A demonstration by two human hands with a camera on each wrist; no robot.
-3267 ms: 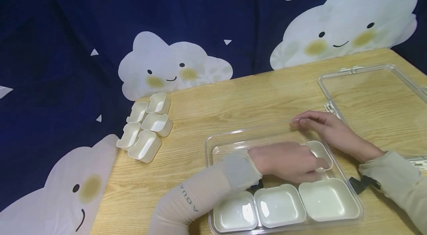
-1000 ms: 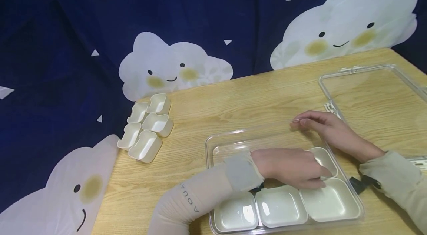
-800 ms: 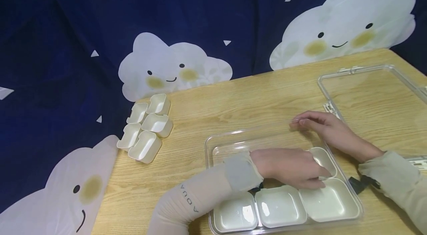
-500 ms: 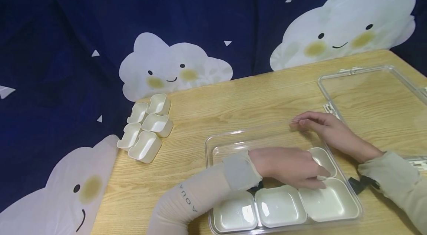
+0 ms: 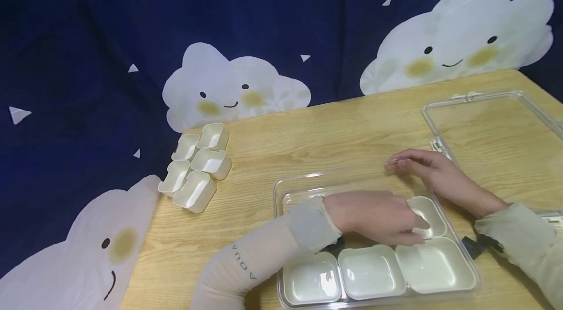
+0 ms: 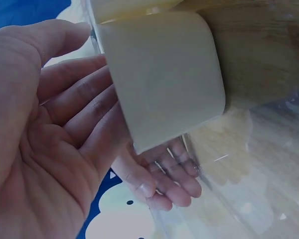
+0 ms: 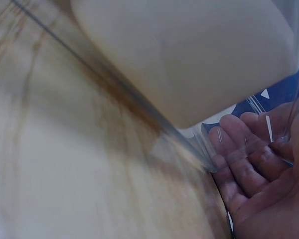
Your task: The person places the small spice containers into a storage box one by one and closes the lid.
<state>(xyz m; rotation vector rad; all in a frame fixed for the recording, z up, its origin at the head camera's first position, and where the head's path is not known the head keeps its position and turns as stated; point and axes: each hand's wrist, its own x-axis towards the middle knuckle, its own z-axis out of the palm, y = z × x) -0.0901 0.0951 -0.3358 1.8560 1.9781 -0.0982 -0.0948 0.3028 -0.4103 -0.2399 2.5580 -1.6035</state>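
A clear plastic box (image 5: pixel 276 197) lies on the wooden table, with three wide white bins (image 5: pixel 371 273) along its near side. A smaller white bin (image 5: pixel 434 214) sits at its right side, just behind the front right bin. My left hand (image 5: pixel 374 217) reaches across the box, its loosely extended fingers at the small bin's opening; in the left wrist view they pass behind that bin's wall (image 6: pixel 164 74). At the far right corner, my right hand (image 5: pixel 440 180) holds the box rim between thumb and fingers. The left forearm hides part of the box.
Several small white notched bins (image 5: pixel 195 191) stand grouped at the table's far left edge. A clear lid (image 5: pixel 497 126) with white clips lies to the right, beyond the right hand. Behind the table hangs a dark blue cloud-print curtain (image 5: pixel 334 26).
The small bin has shifted toward the front right bin since the earliest frame. My left hand has since drawn slightly left from it. The right hand stays at the corner; the head view has shifted slightly.
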